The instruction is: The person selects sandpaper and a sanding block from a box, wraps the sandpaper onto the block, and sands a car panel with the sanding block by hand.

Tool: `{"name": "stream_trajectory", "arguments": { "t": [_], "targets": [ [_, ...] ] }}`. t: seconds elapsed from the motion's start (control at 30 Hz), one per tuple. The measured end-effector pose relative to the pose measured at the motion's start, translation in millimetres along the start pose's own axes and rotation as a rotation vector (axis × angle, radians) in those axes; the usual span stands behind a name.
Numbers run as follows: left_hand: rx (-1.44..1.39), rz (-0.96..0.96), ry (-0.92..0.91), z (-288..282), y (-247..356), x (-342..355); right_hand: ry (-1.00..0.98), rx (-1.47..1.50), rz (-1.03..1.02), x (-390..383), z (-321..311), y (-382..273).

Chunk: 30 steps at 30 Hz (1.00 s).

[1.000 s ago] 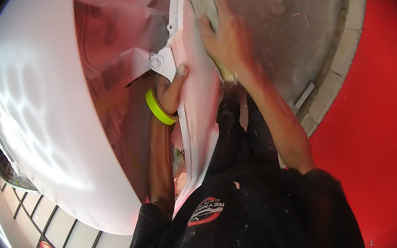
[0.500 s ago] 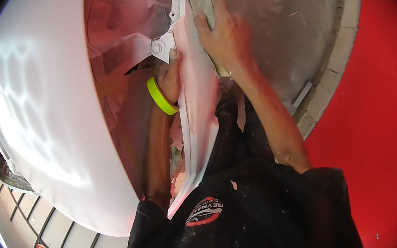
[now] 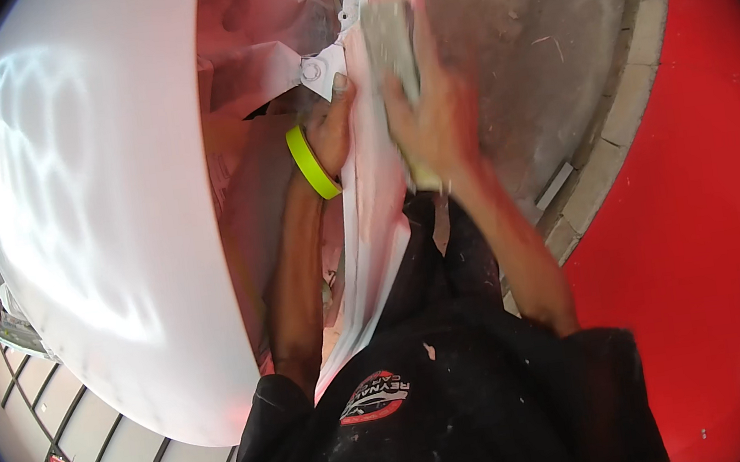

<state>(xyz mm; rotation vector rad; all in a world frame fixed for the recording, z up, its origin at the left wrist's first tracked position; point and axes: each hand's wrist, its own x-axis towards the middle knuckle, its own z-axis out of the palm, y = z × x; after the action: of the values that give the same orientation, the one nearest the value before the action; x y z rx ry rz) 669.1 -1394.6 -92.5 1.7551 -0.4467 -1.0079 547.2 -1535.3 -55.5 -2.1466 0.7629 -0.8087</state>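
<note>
A long white car body panel with pinkish patches runs up the middle. My left hand is wrapped over its left edge below a white hinge bracket; the thumb lies on the edge and the fingers are hidden inside. Around that wrist hangs a yellow-green roll of tape. On the panel's right face, my right hand holds a long greyish sanding block flat against the surface. The right fingers are somewhat blurred, the index stretched along the block.
To the left rises a large, curved white panel. Crumpled masking sheet fills the gap beside the bracket. Dusty concrete floor lies right of the work, bordered by a strip of pale blocks and a broad red surface.
My right hand and the sanding block have come down the panel, toward me. My left hand keeps its hold on the edge. The whole view has shifted slightly.
</note>
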Motion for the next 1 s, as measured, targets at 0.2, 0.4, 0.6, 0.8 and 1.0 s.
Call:
{"name": "stream_trajectory", "arguments": {
  "t": [0.2, 0.4, 0.6, 0.8, 1.0],
  "targets": [
    [0.04, 0.003, 0.026, 5, 14, 1, -0.139, -0.023, 0.186, 56, -1, -1],
    [0.099, 0.059, 0.03, -1, 0, 7, 0.004, -0.031, 0.095, -10, 11, 2],
    [0.114, 0.075, 0.019, 6, 4, 17, -0.101, 0.035, 0.228, 4, -6, 1],
    [-0.039, 0.031, 0.093, 14, 8, 11, -0.083, 0.173, 0.338, 22, -8, 49],
    [0.554, -0.468, 0.161, 31, 26, -69, 0.122, 0.531, 0.413, -65, -18, 66]
  ]
}}
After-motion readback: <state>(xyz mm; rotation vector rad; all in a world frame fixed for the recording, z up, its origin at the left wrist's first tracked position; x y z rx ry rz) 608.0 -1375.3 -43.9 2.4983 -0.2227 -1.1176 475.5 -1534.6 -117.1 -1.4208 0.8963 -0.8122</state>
